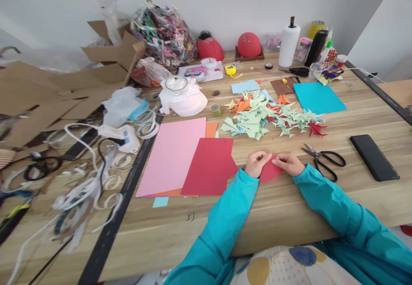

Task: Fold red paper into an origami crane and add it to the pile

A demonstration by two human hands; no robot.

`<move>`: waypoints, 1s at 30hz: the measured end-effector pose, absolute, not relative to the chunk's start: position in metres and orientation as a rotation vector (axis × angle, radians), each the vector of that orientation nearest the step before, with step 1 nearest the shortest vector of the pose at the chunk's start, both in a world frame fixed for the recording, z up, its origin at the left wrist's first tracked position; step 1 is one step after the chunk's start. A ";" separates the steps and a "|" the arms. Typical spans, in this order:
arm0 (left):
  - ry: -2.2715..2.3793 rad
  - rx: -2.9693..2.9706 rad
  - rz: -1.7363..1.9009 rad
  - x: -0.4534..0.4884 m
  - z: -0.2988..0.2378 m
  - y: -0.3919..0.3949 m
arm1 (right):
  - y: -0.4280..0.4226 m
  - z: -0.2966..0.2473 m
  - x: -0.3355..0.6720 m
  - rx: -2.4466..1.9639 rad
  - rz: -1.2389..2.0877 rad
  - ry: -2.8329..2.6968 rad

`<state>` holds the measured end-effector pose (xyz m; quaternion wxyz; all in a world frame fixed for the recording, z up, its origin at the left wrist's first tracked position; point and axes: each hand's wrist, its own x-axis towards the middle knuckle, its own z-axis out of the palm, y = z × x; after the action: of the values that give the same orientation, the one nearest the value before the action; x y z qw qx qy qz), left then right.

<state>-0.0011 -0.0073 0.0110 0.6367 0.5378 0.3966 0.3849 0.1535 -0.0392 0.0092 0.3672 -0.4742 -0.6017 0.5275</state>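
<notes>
Both my hands grip one small piece of red paper (pixel 269 172) just above the tabletop. My left hand (pixel 256 163) pinches its left side, and my right hand (pixel 289 163) pinches the top right, thumbs close together. The fingers hide the paper's upper edge, so I cannot tell how it is folded. To the left lies a larger red sheet (pixel 207 169) with a notched right edge, on top of a pink sheet (pixel 177 152). Black-handled scissors (pixel 323 158) rest partly open beside my right hand. Beyond my hands is a pile of folded paper shapes (pixel 257 115), mostly pale green.
A black phone (pixel 374 157) lies at the right. Behind are a turquoise sheet (pixel 318 97), a yellow tape measure (pixel 230 70) and a white bottle (pixel 289 46). On the left sit a white power strip (pixel 127 139), tangled cords and an open cardboard box (pixel 112 55).
</notes>
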 end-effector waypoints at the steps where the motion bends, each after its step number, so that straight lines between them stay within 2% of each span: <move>1: 0.913 1.222 0.887 -0.001 0.012 -0.008 | -0.039 0.010 0.153 -1.222 1.356 -1.556; 13: 0.848 1.325 0.819 -0.003 0.009 -0.007 | -0.042 0.010 0.151 -1.201 1.239 -1.722; 23: 0.911 1.343 0.821 0.000 0.011 -0.009 | -0.042 0.008 0.149 -1.164 1.344 -1.667; 30: 0.858 1.343 0.812 -0.001 0.006 -0.008 | -0.043 0.010 0.148 -1.177 1.278 -1.725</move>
<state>-0.0014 -0.0078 0.0062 0.6260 0.5856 0.3741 0.3540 0.1479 -0.0434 0.0095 0.3396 -0.4520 -0.6628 0.4910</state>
